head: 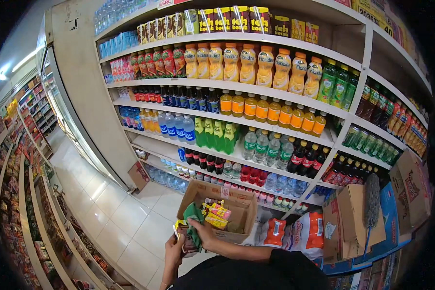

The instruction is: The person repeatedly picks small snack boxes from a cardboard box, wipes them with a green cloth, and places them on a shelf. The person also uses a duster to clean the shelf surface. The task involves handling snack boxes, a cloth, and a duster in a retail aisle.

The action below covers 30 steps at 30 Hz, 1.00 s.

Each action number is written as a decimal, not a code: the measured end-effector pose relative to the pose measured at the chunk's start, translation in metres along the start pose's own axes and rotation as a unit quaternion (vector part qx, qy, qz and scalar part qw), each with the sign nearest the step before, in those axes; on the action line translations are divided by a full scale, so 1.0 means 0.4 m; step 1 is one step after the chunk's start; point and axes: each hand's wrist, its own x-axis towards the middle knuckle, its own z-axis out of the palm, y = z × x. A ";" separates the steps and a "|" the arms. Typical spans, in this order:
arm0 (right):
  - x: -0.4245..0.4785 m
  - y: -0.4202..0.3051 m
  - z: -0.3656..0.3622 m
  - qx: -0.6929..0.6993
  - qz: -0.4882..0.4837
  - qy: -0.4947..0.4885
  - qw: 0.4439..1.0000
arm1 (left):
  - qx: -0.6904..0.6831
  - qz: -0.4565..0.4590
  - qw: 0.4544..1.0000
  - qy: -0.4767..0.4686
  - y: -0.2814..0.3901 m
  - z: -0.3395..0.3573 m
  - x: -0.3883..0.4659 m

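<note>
My left hand [174, 248] holds a brown and yellow drink carton [182, 232] upright, low in the middle of the view. In my right hand [203, 232] is a green cloth [194, 217], pressed against the carton's side and partly covering it. Both hands are over the near left edge of an open cardboard box [248, 217] on the floor. Inside that box lie several small drink cartons [217, 215], yellow, pink and brown.
Ahead stands a white shelf unit [221, 84] filled with bottles and cartons. Shrink-wrapped bottle packs [273, 232], cardboard boxes [348, 221] and a grey duster [372, 203] are at the right. Shelves of packaged goods [40, 217] line the left side of a tiled floor [130, 217].
</note>
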 end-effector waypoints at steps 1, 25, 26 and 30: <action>-0.004 0.000 0.002 -0.035 -0.023 -0.008 0.999 | -0.017 0.004 1.000 -0.010 -0.002 -0.001 -0.002; -0.026 0.041 -0.086 -0.040 0.272 -0.072 0.959 | -0.210 0.212 0.941 0.157 -0.071 0.033 0.056; -0.025 0.033 -0.100 -0.011 0.272 -0.057 0.960 | -0.146 0.217 0.951 0.167 -0.094 0.043 0.067; -0.033 -0.004 -0.178 0.063 0.244 -0.001 0.968 | -0.091 0.241 0.957 0.131 -0.098 0.134 0.089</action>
